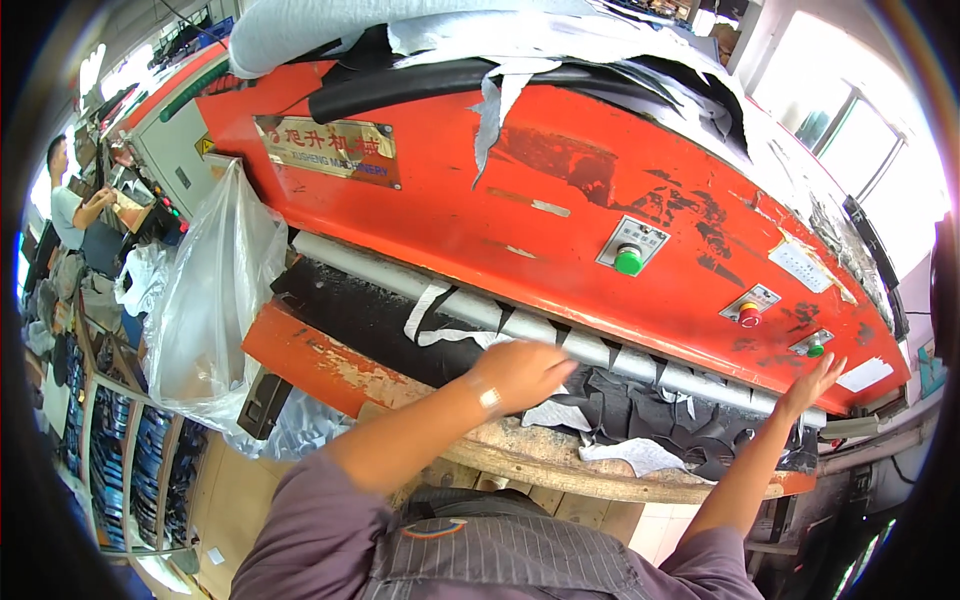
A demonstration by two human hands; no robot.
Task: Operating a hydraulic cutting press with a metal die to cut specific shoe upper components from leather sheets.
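My left hand is over the bed of a red press, its fingers curled down; what lies under them, if anything, is hidden. Close by are a white strip-like offcut and dark grey cut sheet pieces, which lie in an uneven heap. A plaster sticks to my left wrist. My right hand is raised at the machine's right end, fingers stretched out and holding nothing. Just above its fingertips is a green push button; whether they touch cannot be made out.
The red press body spans ahead, with another green button and a red button. Fabric rolls and scraps overhang its top. A clear plastic bag hangs at left, above shelves. Another person sits far left.
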